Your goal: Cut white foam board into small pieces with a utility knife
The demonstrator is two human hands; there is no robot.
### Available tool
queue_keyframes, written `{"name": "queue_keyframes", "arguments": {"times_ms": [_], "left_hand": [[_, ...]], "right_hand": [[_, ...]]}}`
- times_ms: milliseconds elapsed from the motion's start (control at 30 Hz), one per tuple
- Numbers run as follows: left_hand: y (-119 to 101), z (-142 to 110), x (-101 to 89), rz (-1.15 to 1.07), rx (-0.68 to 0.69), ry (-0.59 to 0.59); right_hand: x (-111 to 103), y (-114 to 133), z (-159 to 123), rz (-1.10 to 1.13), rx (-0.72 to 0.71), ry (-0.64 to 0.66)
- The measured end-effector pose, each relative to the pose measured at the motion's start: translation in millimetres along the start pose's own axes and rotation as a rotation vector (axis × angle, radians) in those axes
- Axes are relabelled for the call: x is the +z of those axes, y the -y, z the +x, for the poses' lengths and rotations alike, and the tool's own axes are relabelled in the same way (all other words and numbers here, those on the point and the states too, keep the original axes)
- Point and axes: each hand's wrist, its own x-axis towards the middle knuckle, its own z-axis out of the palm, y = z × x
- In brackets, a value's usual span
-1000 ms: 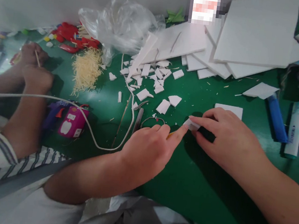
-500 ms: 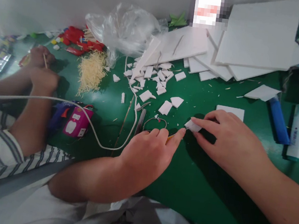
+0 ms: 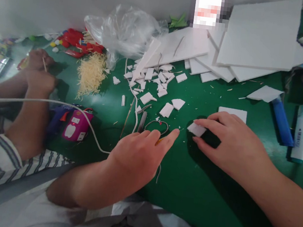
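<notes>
My left hand [image 3: 137, 152] is closed, index finger stretched forward, around a slim yellow tool [image 3: 159, 141]. Most of the tool is hidden by the fingers, so its kind is unclear. Between the thumb and fingers of my right hand [image 3: 231, 141] is a small white piece of foam board [image 3: 196, 129], pinched just above the green table. A short gap separates it from my left fingertip. A white foam square [image 3: 232, 114] lies behind my right hand. Loose foam scraps [image 3: 166, 110] are scattered beyond my left hand, near a thin looped wire [image 3: 167, 128].
Stacked foam sheets [image 3: 260, 35] fill the back right. A blue-handled cutter [image 3: 282, 122] and a glue stick [image 3: 301, 132] lie at right. A white cable [image 3: 93, 136] crosses beside a magenta box [image 3: 76, 126]. At left, another person's hands [image 3: 42, 70] hold a stick.
My left hand has drawn back left, away from the foam piece, with the yellow tool still in it. My right hand keeps hold of the piece, nearly in place.
</notes>
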Motion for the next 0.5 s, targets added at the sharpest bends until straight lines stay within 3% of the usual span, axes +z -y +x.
{"name": "queue_keyframes", "arguments": {"times_ms": [133,400,500], "left_hand": [[-1.0,0.5,1.9,-0.041,-0.002,-0.009],[-1.8,6.0,7.7,-0.087,-0.026,-0.044],[-2.5,9.3,9.8,-0.126,-0.035,-0.036]], "right_hand": [[0.0,0.9,-3.1,0.048,0.069,-0.011],[2.1,-6.5,3.8,0.021,0.020,0.038],[4.1,-4.7,5.0,0.025,0.044,0.001]]}}
